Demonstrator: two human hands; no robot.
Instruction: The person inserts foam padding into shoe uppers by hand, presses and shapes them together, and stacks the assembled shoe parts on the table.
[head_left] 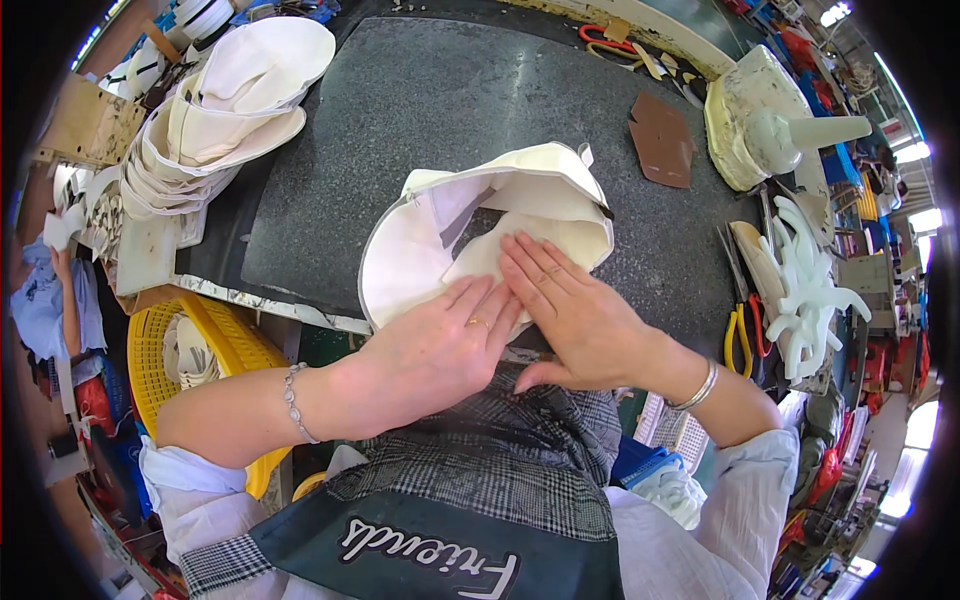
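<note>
Curved white fabric piece (400, 255), looped around an opening, beneath flat fingers (533, 265) close together.

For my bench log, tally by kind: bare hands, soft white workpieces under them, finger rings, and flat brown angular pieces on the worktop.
Bare left hand and right hand: 2
Soft white curved workpiece: 1
Gold-coloured finger ring: 1
Flat brown angular piece: 1
Total: 5

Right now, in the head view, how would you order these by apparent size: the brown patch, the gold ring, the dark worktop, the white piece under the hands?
1. Dark worktop
2. White piece, partly covered
3. Brown patch
4. Gold ring, clearly the smallest
</note>
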